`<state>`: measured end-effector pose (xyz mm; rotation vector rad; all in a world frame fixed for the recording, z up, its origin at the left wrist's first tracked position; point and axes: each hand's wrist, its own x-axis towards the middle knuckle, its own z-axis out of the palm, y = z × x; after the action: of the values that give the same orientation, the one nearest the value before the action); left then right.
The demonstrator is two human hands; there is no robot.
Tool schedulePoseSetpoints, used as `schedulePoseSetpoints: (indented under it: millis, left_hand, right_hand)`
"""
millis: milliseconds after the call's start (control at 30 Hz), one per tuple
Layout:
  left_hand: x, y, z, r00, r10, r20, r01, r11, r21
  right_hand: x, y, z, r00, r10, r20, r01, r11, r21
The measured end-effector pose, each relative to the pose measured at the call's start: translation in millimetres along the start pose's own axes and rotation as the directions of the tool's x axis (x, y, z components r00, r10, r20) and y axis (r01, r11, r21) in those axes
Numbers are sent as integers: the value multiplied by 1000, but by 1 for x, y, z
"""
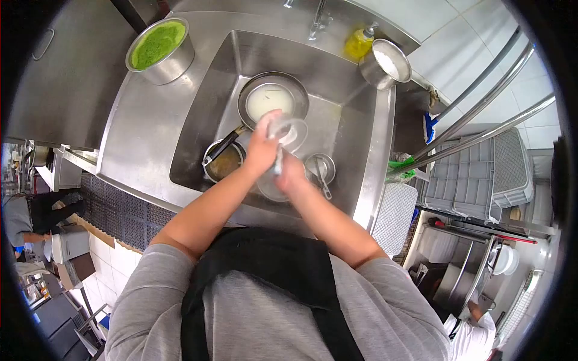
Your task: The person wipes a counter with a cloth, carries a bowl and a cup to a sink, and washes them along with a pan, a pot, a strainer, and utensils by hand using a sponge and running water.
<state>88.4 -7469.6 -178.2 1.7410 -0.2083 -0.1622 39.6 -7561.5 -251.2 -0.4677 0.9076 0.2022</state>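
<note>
Over the steel sink [205, 102], my left hand [262, 147] grips a clear glass container [290, 132] by its rim, tilted on its side. My right hand [290, 173] is closed just below it, against the container's underside; what it holds is hidden. Below the hands in the basin lie a round pan of milky water [271, 99], a dark-handled saucepan with brownish liquid [224, 162] and a small strainer or ladle [321, 168].
A steel bowl of green sauce [159, 48] stands on the counter at left. A yellow soap bottle [359, 42] and a steel pot [385, 63] sit by the tap. Grey crates [475, 174] and rails are at right. Another person stands at lower right.
</note>
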Motion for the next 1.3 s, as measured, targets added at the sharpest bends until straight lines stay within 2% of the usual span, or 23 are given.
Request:
schedulePoseSetpoints:
  millis: [100,167,233,300,367,433,500,567,633,667,700,733,767,800,833,867,967,1033,1100,1133,1167,1200,1300]
  left_hand:
    - [12,4,-14,982,-169,-90,138,950,-278]
    - [20,-14,-25,868,-487,-98,287,653,-700]
    - [20,-63,-23,867,-495,-49,397,749,-531]
    - [11,-89,-3,864,-478,160,479,681,-554]
    - [-8,-37,4,875,-435,211,441,539,-718]
    - [-10,-34,-5,860,-473,189,471,599,-648]
    - [-4,-53,-12,969,-144,201,231,823,-519]
    - [-13,-67,-4,979,-168,113,201,875,-440]
    - [-18,-59,-16,604,-522,603,782,240,-576]
    - [-15,-70,-28,657,-399,640,746,221,-628]
    - [-12,-86,-39,697,-268,665,715,186,-674]
    - [-12,-55,-60,771,-337,539,629,276,-727]
    - [-10,-46,-93,757,-597,266,618,519,-591]
    - [-7,-18,-118,725,-686,53,623,622,-474]
    - [-4,-22,-151,716,-681,-154,627,724,-287]
    - [-12,-6,-172,756,-545,-364,558,826,-77]
    - [-23,-45,-295,845,-426,-322,521,792,318]
    - [-27,-43,-317,848,-432,-308,529,734,426]
    - [-37,-18,-311,756,-496,-427,633,721,283]
    - [-38,-22,-303,756,-503,-419,636,716,287]
    - [-36,-27,-295,853,-11,-521,434,568,699]
    - [-33,-30,-285,819,468,-332,277,183,943]
    - [-14,14,-181,911,360,-201,44,401,915]
  right_hand:
    - [-58,-21,32,992,-128,12,126,945,-301]
    - [-90,-38,38,953,-247,174,295,882,-366]
    - [-81,-54,30,909,-336,248,352,936,-24]
    - [-89,-56,48,860,-433,271,465,883,-65]
    - [-93,-56,56,705,-517,486,691,346,-635]
    - [-94,-58,55,756,-429,494,645,361,-674]
    - [-98,-57,55,820,-197,537,558,483,-675]
    - [-101,-46,61,828,-265,494,555,511,-656]
    - [-107,-34,67,574,-563,595,784,167,-598]
    - [-109,-37,63,440,-484,756,770,-230,-595]
    - [-98,-41,56,443,-483,756,772,-224,-595]
    - [-77,-45,46,236,-259,937,758,-554,-344]
    - [-62,-49,36,69,44,997,640,-768,-10]
    - [-57,-53,25,180,88,980,620,-783,-44]
    - [-57,-58,19,192,81,978,623,-780,-58]
    - [-55,-63,13,257,-146,955,641,-714,-282]
    - [-45,-92,-6,588,-552,591,558,-252,-791]
    - [-32,-117,-19,817,-520,249,491,401,-773]
    - [-31,-146,-41,973,-184,139,224,893,-389]
    - [-32,-154,-46,982,-102,158,147,938,-313]
    - [-36,-160,-55,969,-87,231,155,942,-296]
    - [-44,-162,-60,961,-80,266,150,956,-252]
    - [-62,-155,-75,957,-90,276,141,975,-171]
